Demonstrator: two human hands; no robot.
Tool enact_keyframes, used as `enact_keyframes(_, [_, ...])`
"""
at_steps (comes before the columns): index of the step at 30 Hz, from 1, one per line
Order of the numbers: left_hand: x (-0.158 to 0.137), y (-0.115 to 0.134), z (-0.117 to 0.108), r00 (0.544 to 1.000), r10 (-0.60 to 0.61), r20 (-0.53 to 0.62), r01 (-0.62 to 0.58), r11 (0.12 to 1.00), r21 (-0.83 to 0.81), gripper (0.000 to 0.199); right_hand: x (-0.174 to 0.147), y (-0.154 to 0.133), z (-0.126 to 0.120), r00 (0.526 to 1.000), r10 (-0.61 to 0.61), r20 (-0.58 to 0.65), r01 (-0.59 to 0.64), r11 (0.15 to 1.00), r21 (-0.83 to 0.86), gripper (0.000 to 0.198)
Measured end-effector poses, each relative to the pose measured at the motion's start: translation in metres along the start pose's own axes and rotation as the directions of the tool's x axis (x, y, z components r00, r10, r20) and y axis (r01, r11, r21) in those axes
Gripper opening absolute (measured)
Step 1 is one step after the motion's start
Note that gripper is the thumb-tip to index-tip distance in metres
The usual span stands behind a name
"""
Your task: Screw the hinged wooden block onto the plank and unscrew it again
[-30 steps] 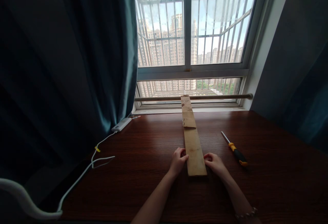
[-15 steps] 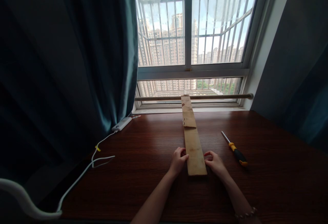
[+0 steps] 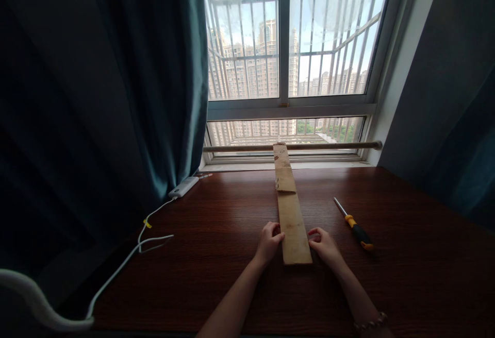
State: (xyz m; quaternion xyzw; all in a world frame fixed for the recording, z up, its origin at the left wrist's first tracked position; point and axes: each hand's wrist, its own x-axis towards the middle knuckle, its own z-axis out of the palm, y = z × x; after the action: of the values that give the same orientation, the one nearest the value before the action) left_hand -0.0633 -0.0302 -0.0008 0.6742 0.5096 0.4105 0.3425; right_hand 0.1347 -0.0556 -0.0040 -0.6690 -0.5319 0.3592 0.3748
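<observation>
A long, narrow wooden board [image 3: 294, 230] reaches from near me across the table to the rail by the window. Its far part has a torn, stepped layer with ragged edges. My left hand [image 3: 268, 242] grips the board's left edge near its close end, fingers curled and thumb on the rim. On the opposite edge my right hand [image 3: 324, 245] pinches the board between thumb and fingers. To the right of that hand lies a screwdriver [image 3: 358, 230] with a yellow and black handle, its metal shaft pointing away from me.
The dark red-brown wooden table [image 3: 224, 209] ends at a window sill, with a horizontal rail [image 3: 328, 146] in front of the glass. A white power strip [image 3: 184, 187] and its cable [image 3: 112, 273] lie on the left beside a blue curtain [image 3: 170, 80].
</observation>
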Motion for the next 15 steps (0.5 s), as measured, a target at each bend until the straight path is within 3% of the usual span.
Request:
enact_keyframes(9, [0.0, 0.003, 0.0, 1.0, 0.005, 0.002, -0.005, 1.0, 0.005, 0.016, 0.007, 0.012, 0.0, 0.994, -0.103, 0.021, 0.104, 0.992, -0.069, 0.017])
enact_keyframes(15, [-0.001, 0.001, 0.0, 1.0, 0.017, -0.001, -0.017, 1.0, 0.006, 0.017, 0.006, 0.014, 0.002, 0.989, -0.116, -0.093, 0.117, 0.993, 0.006, 0.019])
